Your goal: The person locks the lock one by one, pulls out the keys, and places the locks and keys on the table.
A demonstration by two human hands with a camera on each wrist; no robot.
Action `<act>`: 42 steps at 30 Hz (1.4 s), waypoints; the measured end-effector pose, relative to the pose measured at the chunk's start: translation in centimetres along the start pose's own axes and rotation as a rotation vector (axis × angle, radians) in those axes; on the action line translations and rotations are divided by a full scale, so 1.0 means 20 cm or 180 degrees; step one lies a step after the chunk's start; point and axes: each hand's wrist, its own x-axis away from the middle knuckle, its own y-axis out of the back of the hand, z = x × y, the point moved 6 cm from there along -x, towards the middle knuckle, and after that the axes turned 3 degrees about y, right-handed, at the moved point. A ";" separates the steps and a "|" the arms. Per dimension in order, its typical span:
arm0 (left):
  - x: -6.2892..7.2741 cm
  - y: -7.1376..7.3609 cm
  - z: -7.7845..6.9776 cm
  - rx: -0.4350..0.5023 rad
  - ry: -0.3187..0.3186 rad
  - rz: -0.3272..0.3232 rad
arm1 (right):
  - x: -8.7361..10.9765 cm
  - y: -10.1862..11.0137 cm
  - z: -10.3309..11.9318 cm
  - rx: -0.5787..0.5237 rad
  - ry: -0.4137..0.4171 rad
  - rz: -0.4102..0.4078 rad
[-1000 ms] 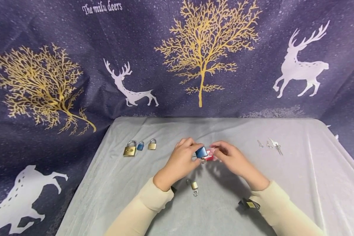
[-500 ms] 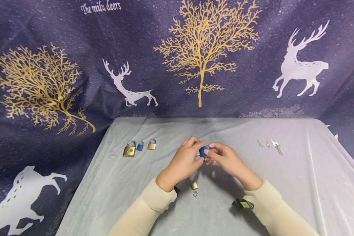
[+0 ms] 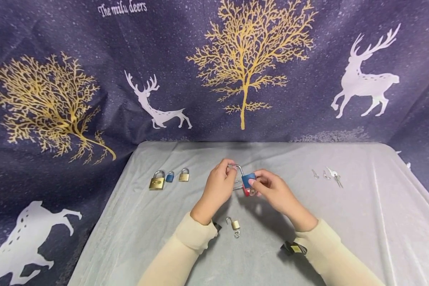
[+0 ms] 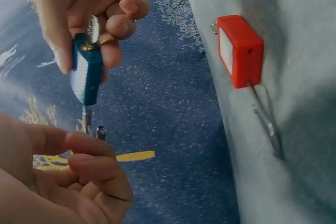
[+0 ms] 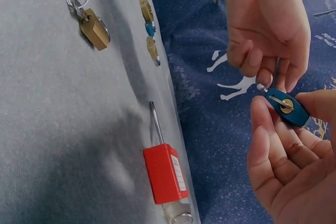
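Observation:
A blue padlock [image 3: 248,180] is held above the table between both hands. My right hand [image 3: 277,194] grips its body with thumb and fingers. A key [image 5: 281,102] sits in the keyhole of that padlock, as the right wrist view shows. My left hand [image 3: 218,184] pinches the padlock's raised metal shackle [image 3: 240,169]. In the left wrist view a free shackle end [image 4: 101,131] stands apart from the body. Just below the hands, a red padlock [image 4: 241,51] with a white label lies on the cloth, its long shackle pointing left in the head view.
A small brass padlock [image 3: 235,225] with its shackle swung out and a ring attached lies nearer the person. At back left stand a large brass padlock [image 3: 157,182], a small blue padlock [image 3: 169,177] and another brass padlock [image 3: 184,175]. Several keys [image 3: 331,173] lie at right.
My right hand has moved from the red padlock to the blue padlock's body. My left hand has let go of that body and now pinches the shackle, which stands out farther.

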 end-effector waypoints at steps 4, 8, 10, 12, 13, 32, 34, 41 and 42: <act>-0.01 -0.01 0.02 0.0274 0.0111 0.0053 | 0.00 -0.01 0.01 -0.0076 0.0118 0.0050; -0.01 -0.03 0.04 0.0557 0.0152 0.0128 | 0.01 -0.04 0.02 -0.0190 0.0290 0.0185; -0.01 -0.03 0.04 0.0695 0.0159 0.0167 | 0.01 -0.05 0.01 -0.0258 0.0354 0.0246; 0.00 -0.03 0.04 0.0802 0.0130 0.0168 | 0.01 -0.05 0.01 -0.0324 0.0381 0.0283; 0.00 -0.03 0.04 0.0837 0.0106 0.0164 | 0.01 -0.06 0.01 -0.0342 0.0389 0.0293; -0.01 -0.13 0.05 0.1418 0.0218 0.0600 | 0.01 -0.03 0.01 -0.0418 0.0331 0.0163; 0.00 -0.14 0.05 0.1279 0.0175 0.0640 | 0.02 -0.03 0.02 -0.0488 0.0381 0.0203; 0.01 -0.14 0.02 0.0827 -0.0066 0.0537 | 0.03 -0.02 0.06 -0.0432 0.0501 0.0182; 0.01 -0.14 0.02 0.0826 -0.0075 0.0535 | 0.03 -0.02 0.06 -0.0430 0.0495 0.0182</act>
